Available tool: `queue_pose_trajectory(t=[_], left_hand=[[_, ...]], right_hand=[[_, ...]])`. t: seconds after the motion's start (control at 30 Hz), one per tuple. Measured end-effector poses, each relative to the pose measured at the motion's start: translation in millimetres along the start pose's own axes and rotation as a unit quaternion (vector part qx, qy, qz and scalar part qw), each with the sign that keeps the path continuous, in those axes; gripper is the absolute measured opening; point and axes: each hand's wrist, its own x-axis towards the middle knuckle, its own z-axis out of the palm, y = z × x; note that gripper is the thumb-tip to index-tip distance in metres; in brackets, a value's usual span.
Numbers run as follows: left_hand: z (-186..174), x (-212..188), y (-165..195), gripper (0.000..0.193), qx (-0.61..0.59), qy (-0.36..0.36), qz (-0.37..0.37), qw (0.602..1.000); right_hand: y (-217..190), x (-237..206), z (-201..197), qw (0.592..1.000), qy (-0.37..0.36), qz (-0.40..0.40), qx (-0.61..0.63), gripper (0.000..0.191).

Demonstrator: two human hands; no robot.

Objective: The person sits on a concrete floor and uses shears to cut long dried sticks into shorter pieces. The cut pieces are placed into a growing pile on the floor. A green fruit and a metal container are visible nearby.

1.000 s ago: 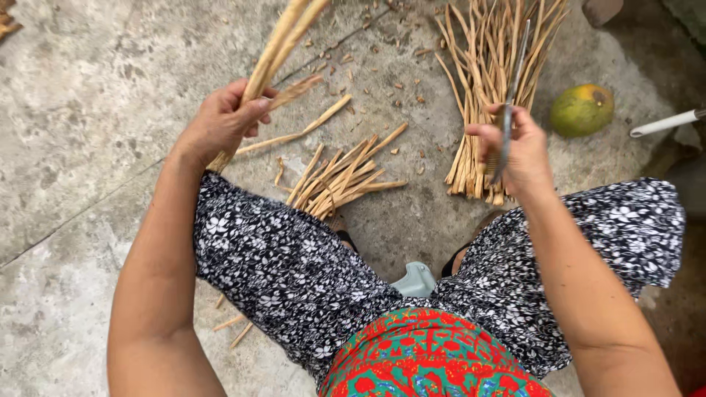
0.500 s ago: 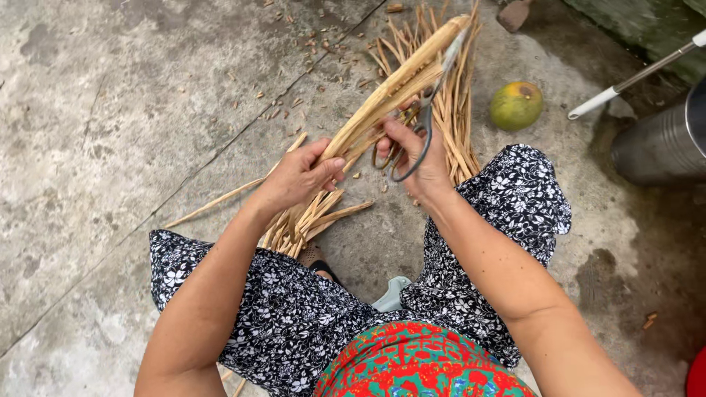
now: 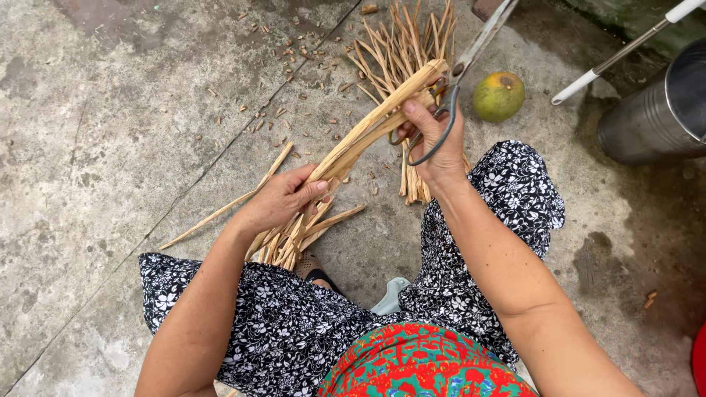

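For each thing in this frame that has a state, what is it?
Left hand: closed on the bundle of sticks, near its lower end.
Right hand: gripping the scissors and touching the bundle.
Scissors: raised, at the bundle's upper end; blades run out of frame.
Green fruit: whole, on the concrete.
Metal pot: on its side.

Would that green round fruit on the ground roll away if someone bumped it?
Probably, a little. The green fruit looks rounded and sits free on the concrete floor, touching nothing, so a nudge would likely set it rolling. Its slightly uneven shape and the rough floor would probably stop it soon.
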Motion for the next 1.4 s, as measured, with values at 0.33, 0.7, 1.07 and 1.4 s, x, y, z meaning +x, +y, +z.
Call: queue_pose_trajectory(t=[0.33,0.7,1.07,1.4], left_hand=[[4,-6,15,0.035,0.115,-0.023,-0.034,0.993],[29,17,33,0.038,-0.104,-0.001,0.097,0.990],[19,14,27,0.045,-0.116,0.128,0.135,0.976],[34,3,33,0.052,0.314,0.294,0.205,0.879]], right_hand=[[-23,-8,13,0.996,-0.083,0.010,0.025,0.050],[-21,-28,32,0.984,-0.159,0.074,-0.032,0.052],[-21,-15,22,0.990,-0.107,-0.013,-0.096,0.048],[-10,-25,26,0.987,-0.112,-0.037,-0.108,0.052]])
